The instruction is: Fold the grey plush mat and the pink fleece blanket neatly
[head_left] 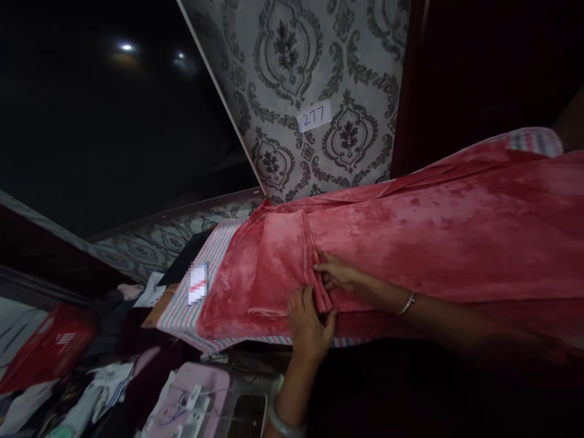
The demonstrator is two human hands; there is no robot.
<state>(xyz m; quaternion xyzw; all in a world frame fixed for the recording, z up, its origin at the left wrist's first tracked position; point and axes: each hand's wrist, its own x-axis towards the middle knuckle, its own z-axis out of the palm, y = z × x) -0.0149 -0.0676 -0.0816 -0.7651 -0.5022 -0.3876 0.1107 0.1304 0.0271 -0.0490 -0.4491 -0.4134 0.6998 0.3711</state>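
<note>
A large pink plush blanket [433, 225] lies spread over a striped sheet [214, 255] on a bed, with a folded flap at its left end. My left hand [308, 325] reaches up from below and pinches the edge of that fold between thumb and fingers. My right hand [337, 274], a bangle on its wrist, comes in from the right and grips the same folded edge just above the left hand. Both hands are closed on the fabric.
A patterned grey wall [296, 79] carries a paper tag reading 277 [314, 115]. A small card [198, 283] lies on the sheet. Clothes and a red bag [45, 350] pile at lower left; a pink-white plastic item [196, 401] sits below the bed.
</note>
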